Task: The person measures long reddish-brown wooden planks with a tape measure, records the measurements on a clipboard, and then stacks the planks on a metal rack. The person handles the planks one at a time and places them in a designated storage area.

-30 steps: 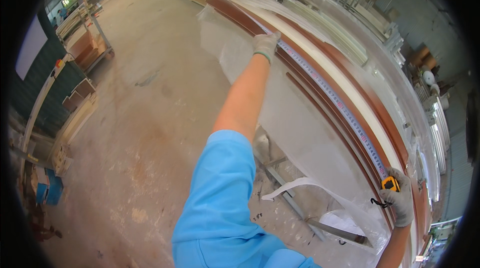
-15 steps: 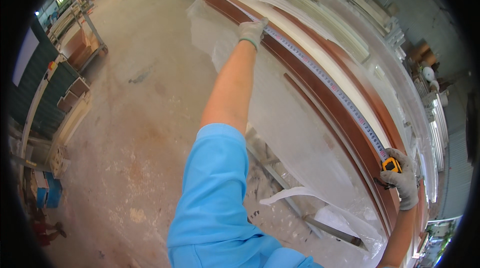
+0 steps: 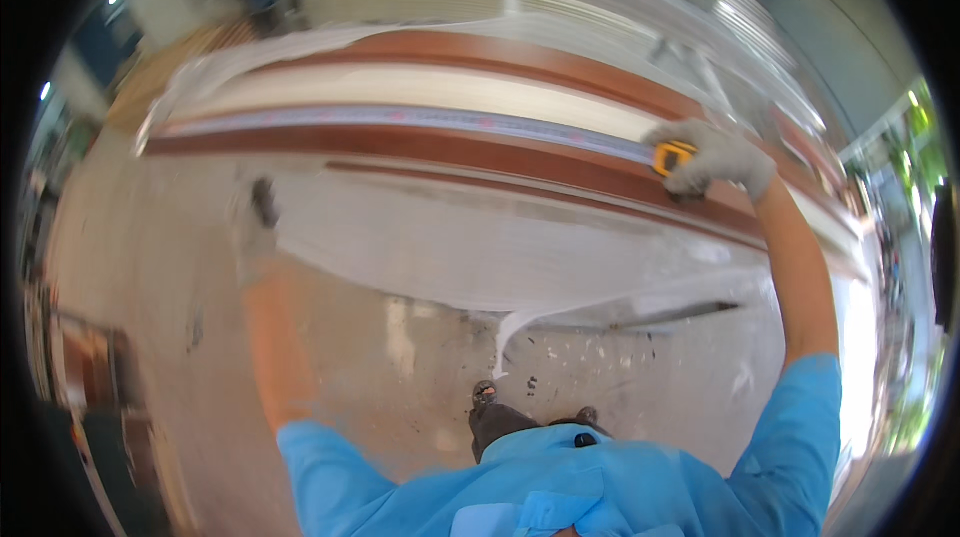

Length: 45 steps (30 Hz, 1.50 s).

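My gloved right hand (image 3: 725, 159) is closed round the yellow and black case of a tape measure (image 3: 673, 158). From the case the long tape blade (image 3: 430, 119) runs left along a reddish-brown profile (image 3: 560, 180), beside a cream strip (image 3: 450, 89). My left hand (image 3: 255, 242) is lifted off the profile and hangs in front of it, left of the plastic sheet. Motion smears its fingers. A dark spot (image 3: 263, 202) shows at its tip; whether it is a held thing I cannot make out.
Translucent plastic sheeting (image 3: 480, 247) lies under the profiles and hangs toward me. A thin brown strip (image 3: 450, 177) lies along the near side. Wrapped pale lengths (image 3: 420, 2) are stacked behind. My shoe (image 3: 484, 393) stands on the concrete floor (image 3: 200, 337).
My left hand has come off the tape blade and the profile and moved back toward me. My right hand keeps the tape measure. The view has swung round, so the profiles now lie crosswise.
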### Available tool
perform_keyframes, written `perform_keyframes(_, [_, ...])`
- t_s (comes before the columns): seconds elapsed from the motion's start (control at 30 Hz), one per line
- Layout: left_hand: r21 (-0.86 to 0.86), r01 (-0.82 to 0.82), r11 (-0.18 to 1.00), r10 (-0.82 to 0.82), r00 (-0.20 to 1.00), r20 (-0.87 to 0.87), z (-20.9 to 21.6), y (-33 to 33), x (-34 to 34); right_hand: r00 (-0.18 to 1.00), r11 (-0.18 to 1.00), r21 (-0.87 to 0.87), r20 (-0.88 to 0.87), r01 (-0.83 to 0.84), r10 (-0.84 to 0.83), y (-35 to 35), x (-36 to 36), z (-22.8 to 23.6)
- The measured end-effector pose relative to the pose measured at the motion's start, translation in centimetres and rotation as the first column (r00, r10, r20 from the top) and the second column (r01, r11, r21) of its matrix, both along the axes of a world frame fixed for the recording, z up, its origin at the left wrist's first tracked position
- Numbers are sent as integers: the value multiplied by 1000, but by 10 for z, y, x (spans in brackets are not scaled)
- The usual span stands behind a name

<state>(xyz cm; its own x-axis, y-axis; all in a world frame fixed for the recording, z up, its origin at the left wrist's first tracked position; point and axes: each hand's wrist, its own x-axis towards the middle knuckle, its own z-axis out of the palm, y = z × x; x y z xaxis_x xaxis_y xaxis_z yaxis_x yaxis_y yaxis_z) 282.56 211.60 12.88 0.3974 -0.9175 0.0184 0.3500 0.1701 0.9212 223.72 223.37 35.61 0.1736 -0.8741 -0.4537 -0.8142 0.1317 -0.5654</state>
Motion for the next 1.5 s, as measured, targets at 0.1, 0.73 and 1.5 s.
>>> perform_keyframes(0.1, [110, 155, 982, -159, 987, 32, 5, 65, -31, 998, 999, -11, 48, 43, -43, 9, -44, -17])
perform_keyframes(0.73, [-39, 817, 575, -784, 564, 259, 56, 346, -549, 976, 986, 36, 137, 164, -167, 273, -507, -16])
perform_keyframes(1.5, [-246, 961, 129, 112, 232, 966, 176, 473, -1221, 927, 924, 69, -15, 375, -375, 497, -1093, 16])
